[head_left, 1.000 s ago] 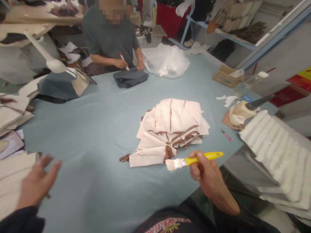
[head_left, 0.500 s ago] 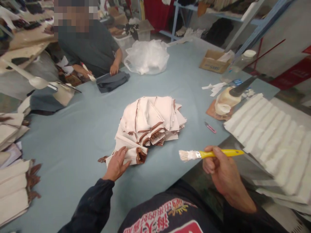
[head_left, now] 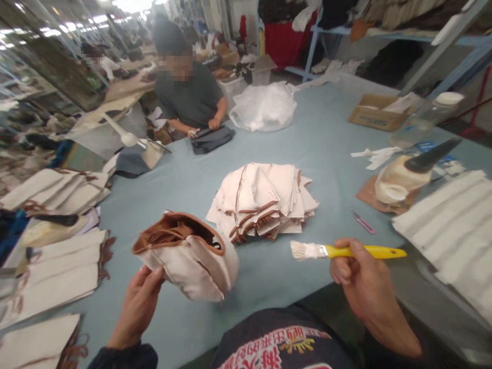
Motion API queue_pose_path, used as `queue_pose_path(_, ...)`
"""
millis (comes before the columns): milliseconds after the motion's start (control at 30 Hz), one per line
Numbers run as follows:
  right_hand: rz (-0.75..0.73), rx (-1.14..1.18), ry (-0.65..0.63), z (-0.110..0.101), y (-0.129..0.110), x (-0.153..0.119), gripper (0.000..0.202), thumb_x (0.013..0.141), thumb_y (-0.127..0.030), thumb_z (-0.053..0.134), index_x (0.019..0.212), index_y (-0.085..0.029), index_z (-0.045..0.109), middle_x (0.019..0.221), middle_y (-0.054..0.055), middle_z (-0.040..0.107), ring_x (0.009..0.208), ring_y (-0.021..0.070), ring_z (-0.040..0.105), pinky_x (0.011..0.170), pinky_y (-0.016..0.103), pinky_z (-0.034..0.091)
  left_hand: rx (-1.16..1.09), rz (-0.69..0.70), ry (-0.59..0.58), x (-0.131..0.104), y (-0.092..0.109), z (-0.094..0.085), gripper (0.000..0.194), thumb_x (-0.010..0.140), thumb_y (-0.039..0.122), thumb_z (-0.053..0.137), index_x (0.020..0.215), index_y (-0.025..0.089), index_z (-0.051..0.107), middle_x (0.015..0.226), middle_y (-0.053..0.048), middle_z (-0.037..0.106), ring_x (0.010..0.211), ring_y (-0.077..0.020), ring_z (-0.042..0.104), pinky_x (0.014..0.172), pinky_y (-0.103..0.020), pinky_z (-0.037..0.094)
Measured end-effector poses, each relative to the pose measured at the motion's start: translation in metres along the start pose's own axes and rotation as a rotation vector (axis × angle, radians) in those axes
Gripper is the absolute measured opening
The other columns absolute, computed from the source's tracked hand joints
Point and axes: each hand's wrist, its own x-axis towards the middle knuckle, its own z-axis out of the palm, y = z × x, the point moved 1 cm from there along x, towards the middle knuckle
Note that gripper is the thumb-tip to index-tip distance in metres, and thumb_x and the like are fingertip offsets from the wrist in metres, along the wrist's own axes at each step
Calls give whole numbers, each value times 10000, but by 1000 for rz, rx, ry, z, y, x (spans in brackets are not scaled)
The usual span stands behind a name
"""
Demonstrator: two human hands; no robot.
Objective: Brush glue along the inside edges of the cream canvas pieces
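My left hand [head_left: 144,297] pinches the edge of a cream fabric bag [head_left: 196,269] with brown trim, held up above the table near the front. Its mouth gapes upward, and brown material shows inside. Beyond it lies a pile of similar cream pieces [head_left: 257,195] with brown edges. My right hand [head_left: 357,277] is closed around the yellow handle of a paintbrush [head_left: 307,250], whose pale bristles point left over the table's front edge. The bristles are apart from the bag and the pile.
A pink-handled cutter [head_left: 364,223], a glue pot [head_left: 402,182] and a carton [head_left: 380,111] stand to the right. White padded stacks [head_left: 449,230] flank them. Cream stacks [head_left: 61,266] lie left. Across the table [head_left: 161,192], a co-worker [head_left: 192,95] handles dark fabric beside a plastic bag [head_left: 265,107].
My left hand has lifted the cream bag from beside the pile, moving it left and opening its mouth. The brush stays in my right hand. The view has swung left and up.
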Motion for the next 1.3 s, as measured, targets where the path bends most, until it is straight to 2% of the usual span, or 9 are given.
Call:
queue_pose_path(100,13,-16,-12,14,4,-9,361,761,-575,755,782,-222,679,396,-75,415,365,111,383,381,239,340,-162,-96,45,-9,-46,-8,548,726,684,654,1079,264,653,1143,-64,775,1097,-324,704,873,-430,610)
queue_pose_path(267,42,-57,-27,39,9,-23,277,765,-518,745,762,-246,689,397,-69,412,373,110,360,387,247,327,-63,-318,110,-37,-143,0,477,760,625,604,965,199,668,942,-153,784,855,-344,768,734,-490,628)
queue_pose_path(400,50,-118,-47,57,18,-34,236,793,-496,712,763,-262,691,408,-61,417,380,125,360,391,267,318,90,-358,277,-56,-188,0,627,843,569,520,1324,167,529,1252,-251,690,1092,-395,714,841,-542,598)
queue_pose_path(500,37,-146,-63,68,25,-42,242,800,-502,712,774,-263,687,412,-62,428,384,122,370,401,264,326,194,-233,336,-42,-189,-9,645,914,517,450,1461,179,396,1494,-227,523,1334,-355,566,1069,-501,497)
queue_pose_path(567,19,-154,-80,76,28,-47,259,795,-513,722,787,-257,682,415,-66,437,384,117,379,406,258,332,250,-127,297,-21,-181,-14,588,916,501,486,1424,206,458,1464,-177,554,1363,-329,535,1149,-463,423)
queue_pose_path(767,-62,-194,-67,86,35,-67,327,812,-538,710,827,-214,666,433,-67,475,398,112,440,420,240,360,375,-25,194,32,-171,-14,363,783,392,702,1079,188,652,1165,-164,664,1169,-390,636,1035,-513,471)
queue_pose_path(1000,-104,-192,-8,77,52,-84,446,792,-620,712,861,-184,651,445,-68,494,394,114,441,389,223,344,362,-66,116,42,-178,-18,286,886,350,707,1086,155,643,1146,-84,664,1127,-270,622,1038,-515,470)
queue_pose_path(1167,-90,-202,-61,77,60,-89,425,837,-604,685,872,-182,647,456,-70,506,394,107,455,398,215,360,207,-220,30,42,-172,-6,283,949,404,664,1074,150,668,1049,-60,711,928,-203,689,858,-420,577)
queue_pose_path(1300,-186,-206,-122,81,64,-90,399,889,-585,652,861,-187,643,456,-72,515,386,103,465,397,209,381,66,-225,-110,19,-157,2,273,957,412,656,987,142,681,889,-24,716,736,-148,677,708,-333,586)
